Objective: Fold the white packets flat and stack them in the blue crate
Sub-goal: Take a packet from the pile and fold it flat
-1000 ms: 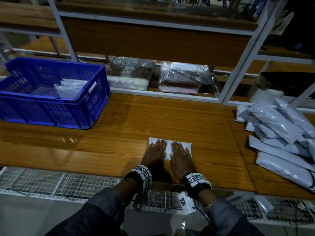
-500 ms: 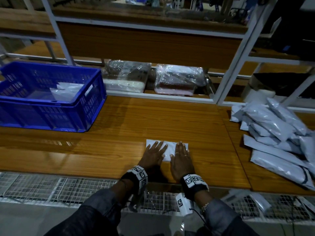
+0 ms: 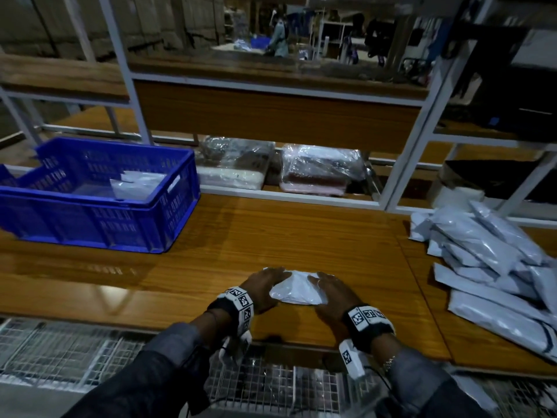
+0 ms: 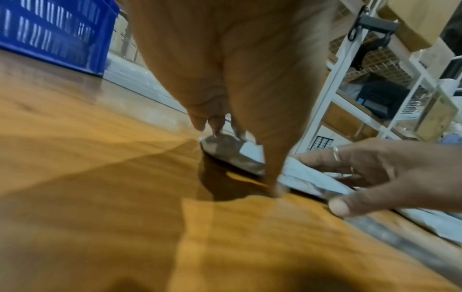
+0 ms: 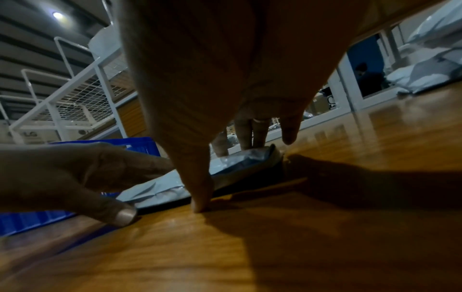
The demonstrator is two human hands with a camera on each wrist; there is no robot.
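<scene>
A folded white packet [image 3: 297,289] lies near the front edge of the wooden table [image 3: 271,236]. My left hand [image 3: 266,286] grips its left end, fingers over the far edge and thumb at the near edge. My right hand [image 3: 327,291] holds the right end the same way. In the left wrist view the fingers [image 4: 217,126] touch the packet [image 4: 232,152] and the thumb tip meets the table. The right wrist view shows the packet [image 5: 245,160] between fingers and thumb [image 5: 200,197]. The blue crate [image 3: 90,218] at back left holds folded packets [image 3: 135,185].
A loose pile of unfolded white packets [image 3: 488,260] covers the table's right side. Plastic-wrapped bundles [image 3: 319,173] lie on a low shelf behind the table, under a white metal rack [image 3: 401,164]. A wire mesh panel [image 3: 75,348] runs below the front edge.
Both hands lay flat side by side on the packet; now they have spread to its two ends and curl around it, and the packet bulges up in the middle.
</scene>
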